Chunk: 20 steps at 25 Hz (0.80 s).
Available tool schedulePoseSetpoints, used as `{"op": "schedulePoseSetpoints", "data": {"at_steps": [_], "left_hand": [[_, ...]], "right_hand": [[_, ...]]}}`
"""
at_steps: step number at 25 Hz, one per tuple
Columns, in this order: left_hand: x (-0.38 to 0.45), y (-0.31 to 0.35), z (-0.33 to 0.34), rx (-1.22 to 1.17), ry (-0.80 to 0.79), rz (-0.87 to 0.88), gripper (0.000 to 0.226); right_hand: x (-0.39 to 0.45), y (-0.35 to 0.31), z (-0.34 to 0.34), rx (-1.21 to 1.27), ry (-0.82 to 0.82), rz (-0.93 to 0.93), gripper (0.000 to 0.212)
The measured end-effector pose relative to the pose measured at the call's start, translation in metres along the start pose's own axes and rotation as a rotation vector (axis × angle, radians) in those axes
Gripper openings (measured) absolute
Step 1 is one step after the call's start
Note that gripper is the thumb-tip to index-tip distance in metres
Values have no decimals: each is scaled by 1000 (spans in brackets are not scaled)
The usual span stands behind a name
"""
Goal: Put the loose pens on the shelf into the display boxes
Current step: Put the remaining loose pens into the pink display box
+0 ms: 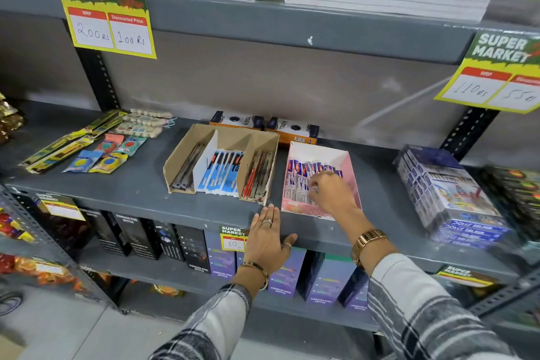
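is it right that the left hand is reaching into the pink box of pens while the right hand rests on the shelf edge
Not quite: the hands are swapped. In the head view the right hand reaches into the pink box of pens, while the left hand rests flat on the shelf edge.

Even bright light, blurred warped edges

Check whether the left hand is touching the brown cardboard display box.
Apart. The head view shows the left hand flat on the shelf edge, with grey shelf visible between its fingertips and the brown cardboard display box.
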<state>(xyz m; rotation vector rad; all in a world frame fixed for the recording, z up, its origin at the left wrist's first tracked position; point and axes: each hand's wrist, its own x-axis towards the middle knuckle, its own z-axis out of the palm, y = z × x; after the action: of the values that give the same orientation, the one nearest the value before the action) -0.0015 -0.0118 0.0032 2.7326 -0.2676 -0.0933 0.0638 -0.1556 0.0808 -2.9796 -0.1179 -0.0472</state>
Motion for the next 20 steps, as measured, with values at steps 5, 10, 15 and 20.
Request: {"op": "schedulePoseSetpoints", "data": {"at_steps": [5,10,15,20], "left_hand": [[-1,0,-1,-16,7,5,73],[-1,0,0,-14,-3,-1,80],[-1,-1,-1,-29,3,4,73],[-1,-1,-2,-47,11,10,73]], "right_hand": [[9,7,5,145,-170,-9,36],[9,5,8,256,-73,64,30],[13,-2,14,280,-106,76,37],[9,-6,14,256,-80,102,38]]}}
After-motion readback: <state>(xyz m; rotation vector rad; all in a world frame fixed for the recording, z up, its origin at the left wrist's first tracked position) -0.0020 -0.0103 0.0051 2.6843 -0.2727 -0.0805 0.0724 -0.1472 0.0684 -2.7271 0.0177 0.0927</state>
